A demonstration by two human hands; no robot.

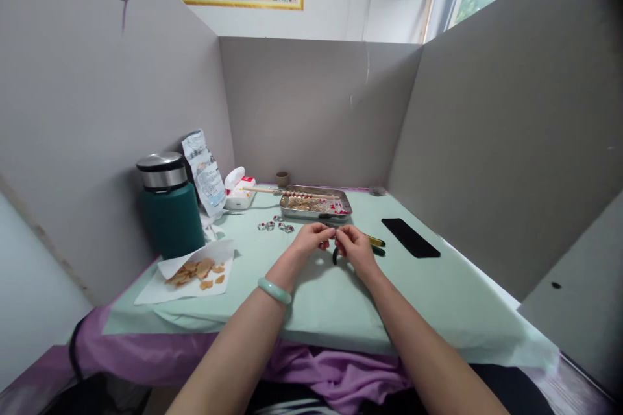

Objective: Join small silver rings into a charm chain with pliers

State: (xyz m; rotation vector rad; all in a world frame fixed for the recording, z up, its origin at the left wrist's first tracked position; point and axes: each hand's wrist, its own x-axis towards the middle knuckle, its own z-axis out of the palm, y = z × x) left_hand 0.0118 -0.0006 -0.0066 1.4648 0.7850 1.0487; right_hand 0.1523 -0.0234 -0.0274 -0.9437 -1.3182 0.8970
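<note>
My left hand [311, 238] and my right hand [354, 247] meet over the pale green table mat [341, 298], fingertips pinched together on a tiny piece too small to make out. A jade bangle [274, 290] sits on my left wrist. Black-handled pliers [335, 255] lie just under my right hand, with a yellow-handled tool [375, 241] beside it. Behind my hands stands a metal tray [315, 213] of small beads and red bits, with a wooden stick [272, 190] laid across it. Several small ring-shaped pieces [275, 225] lie left of the tray.
A green flask [170, 207] stands at the left with a white packet [205, 172] and a tissue pack [238, 189]. Snack chips lie on white paper [189, 275]. A black phone [410, 237] lies at the right. Grey partition walls enclose the desk; purple cloth [335, 373] hangs at the front.
</note>
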